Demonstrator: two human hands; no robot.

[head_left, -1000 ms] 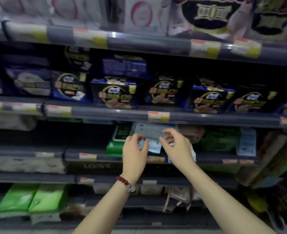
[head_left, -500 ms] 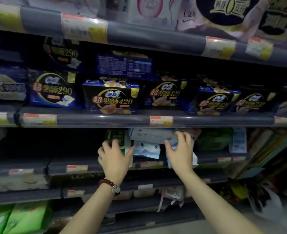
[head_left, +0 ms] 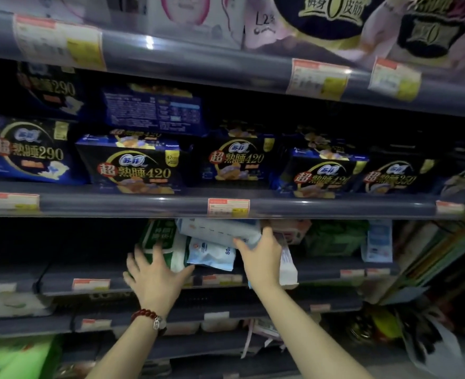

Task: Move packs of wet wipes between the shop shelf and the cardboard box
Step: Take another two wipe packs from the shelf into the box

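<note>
Several wet wipe packs lie piled on the shop shelf (head_left: 53,280) below the dark pad packs. My left hand (head_left: 154,280), with a red bead bracelet, is spread flat against a green-and-white pack (head_left: 160,237). My right hand (head_left: 261,258) lies open against a white-and-blue pack (head_left: 217,231) that rests tilted on a pale blue pack (head_left: 212,255). Another white pack (head_left: 290,269) sticks out over the shelf edge beside my right wrist. The cardboard box is out of view.
Dark blue pad packs (head_left: 132,170) fill the shelf above, whose front rail (head_left: 321,207) overhangs the wipes. Green packs (head_left: 335,239) and an upright pale blue pack (head_left: 379,242) stand to the right. Light green packs (head_left: 15,356) lie low left, a plastic bag (head_left: 433,348) low right.
The view has closed in on the shelf. My left hand slid left from the white-and-blue pack onto the green-and-white pack and spread flat. My right hand stays against the white packs.
</note>
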